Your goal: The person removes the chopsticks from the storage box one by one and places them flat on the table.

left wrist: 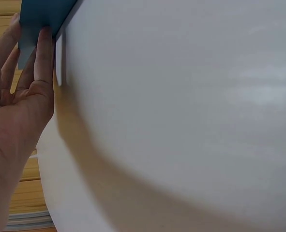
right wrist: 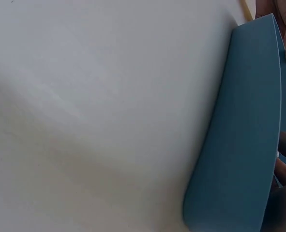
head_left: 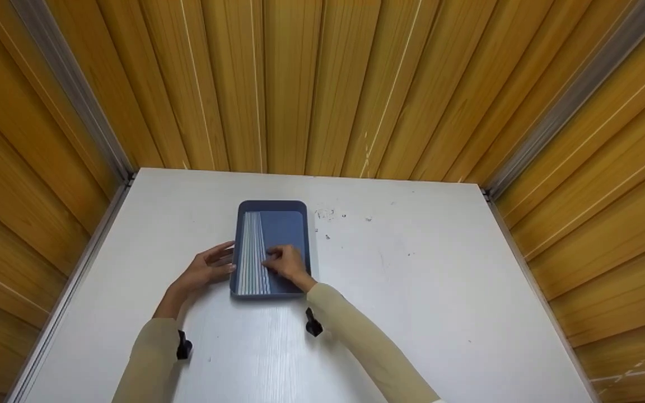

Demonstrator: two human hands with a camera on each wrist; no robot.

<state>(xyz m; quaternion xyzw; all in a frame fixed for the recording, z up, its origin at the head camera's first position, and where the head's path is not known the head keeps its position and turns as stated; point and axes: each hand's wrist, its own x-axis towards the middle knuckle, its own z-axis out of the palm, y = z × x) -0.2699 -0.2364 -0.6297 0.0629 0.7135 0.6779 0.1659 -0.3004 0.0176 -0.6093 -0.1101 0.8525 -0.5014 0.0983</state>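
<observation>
A dark blue rectangular tray (head_left: 290, 229) lies lengthwise on the white table. Along its left half, several long thin pale strips (head_left: 252, 252) lie side by side, closer together at the far end and spread at the near end. My right hand (head_left: 289, 262) is inside the tray, thumb and fingertips pinching at the rightmost strip. Its fingers are mostly hidden behind the tray wall in the right wrist view. My left hand (head_left: 206, 270) is at the tray's left side, fairly straight fingers touching the outer wall (left wrist: 46, 14).
The white table (head_left: 412, 291) carries small dark marks (head_left: 327, 214) right of the tray. Wood-patterned panels (head_left: 294, 84) stand behind and on both sides, with metal posts (head_left: 84, 95) at the corners. A black clip-like device (head_left: 313, 323) sits by the right sleeve, another (head_left: 184, 346) by the left.
</observation>
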